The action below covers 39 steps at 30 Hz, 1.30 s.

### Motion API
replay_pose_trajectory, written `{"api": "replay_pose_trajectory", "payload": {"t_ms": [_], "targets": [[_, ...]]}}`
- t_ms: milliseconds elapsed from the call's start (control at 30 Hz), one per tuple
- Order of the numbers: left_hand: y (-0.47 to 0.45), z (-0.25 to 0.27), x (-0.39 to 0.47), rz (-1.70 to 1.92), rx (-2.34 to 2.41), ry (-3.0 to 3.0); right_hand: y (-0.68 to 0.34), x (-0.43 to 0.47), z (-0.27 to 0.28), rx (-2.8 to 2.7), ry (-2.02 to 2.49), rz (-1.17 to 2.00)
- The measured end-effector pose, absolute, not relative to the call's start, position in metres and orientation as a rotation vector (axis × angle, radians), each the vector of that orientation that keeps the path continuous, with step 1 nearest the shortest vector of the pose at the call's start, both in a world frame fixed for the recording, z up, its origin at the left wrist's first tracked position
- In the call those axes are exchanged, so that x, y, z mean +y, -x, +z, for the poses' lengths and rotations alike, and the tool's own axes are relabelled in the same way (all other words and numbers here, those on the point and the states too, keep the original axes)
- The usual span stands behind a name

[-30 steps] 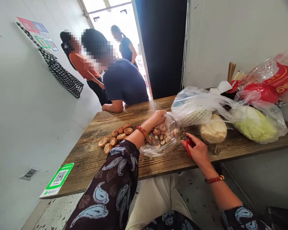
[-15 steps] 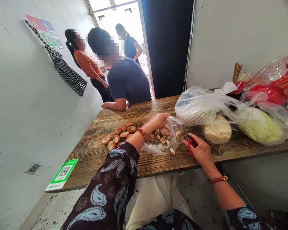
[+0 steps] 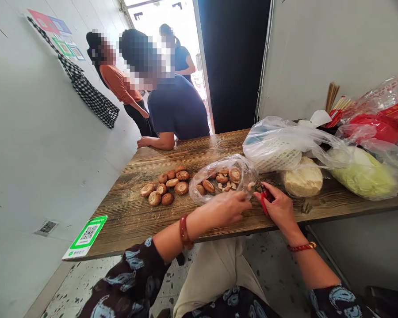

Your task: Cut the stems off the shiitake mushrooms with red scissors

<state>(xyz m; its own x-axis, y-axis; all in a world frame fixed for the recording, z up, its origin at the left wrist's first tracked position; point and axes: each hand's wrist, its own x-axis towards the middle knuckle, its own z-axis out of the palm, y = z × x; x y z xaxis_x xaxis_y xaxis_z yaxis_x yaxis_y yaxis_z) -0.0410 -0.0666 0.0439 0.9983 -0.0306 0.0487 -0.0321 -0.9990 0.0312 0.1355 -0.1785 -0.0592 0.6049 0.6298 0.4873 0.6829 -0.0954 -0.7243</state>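
One clear bag [image 3: 197, 176] just past the left hand [image 3: 230, 208] has mushrooms [image 3: 235, 175] in it. Ten loose mushrooms [image 3: 172, 182] sit left of that hand. It's blurry; I can't tell if it holds anything. The right hand [image 3: 279, 205] grips one pair of red scissors [image 3: 264, 204].

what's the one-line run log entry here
left hand: at near edge of clear bag, contact unclear | right hand: holding red-handled scissors | bag: mushrooms inside | table: loose mushrooms
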Motion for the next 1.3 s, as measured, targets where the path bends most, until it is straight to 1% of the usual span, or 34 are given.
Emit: {"api": "replay_pose_trajectory", "payload": {"t_ms": [100,267,400,467,600,667,800,933,1033,1167,1233,1300], "targets": [[0.047,0.025,-0.080,-0.086,-0.144,-3.227,-0.136,-0.179,-0.060,-1.065,1.796,-0.082],[0.044,0.005,-0.073,-0.066,-0.050,-3.239,-0.134,-0.180,-0.059,-1.066,1.809,-0.033],[0.045,0.005,-0.068,-0.048,-0.026,-3.199,-0.134,-0.179,-0.058,-1.054,1.804,-0.012],[0.046,0.010,-0.069,0.093,0.001,-3.124,-0.134,-0.179,-0.058,-1.058,1.801,-0.025],[0.041,0.021,-0.060,0.655,0.139,-2.817,-0.134,-0.179,-0.058,-1.075,1.792,-0.047],[0.035,0.022,-0.050,0.764,0.185,-2.734,-0.134,-0.178,-0.058,-1.069,1.788,-0.040],[0.019,0.017,-0.027,0.675,0.305,-2.747,-0.134,-0.178,-0.058,-1.065,1.794,-0.024],[0.001,0.017,-0.016,0.680,0.627,-2.898,-0.134,-0.177,-0.059,-1.069,1.799,-0.001],[-0.010,0.016,-0.016,0.582,0.791,-3.031,-0.134,-0.177,-0.058,-1.075,1.801,-0.007],[-0.018,0.011,-0.015,0.497,0.818,-3.060,-0.134,-0.177,-0.057,-1.077,1.799,-0.032],[-0.017,0.008,-0.013,0.551,0.792,-3.003,-0.134,-0.177,-0.057,-1.079,1.798,-0.033],[-0.012,0.006,-0.011,0.686,0.731,-2.864,-0.135,-0.177,-0.058,-1.083,1.801,-0.040]]}}
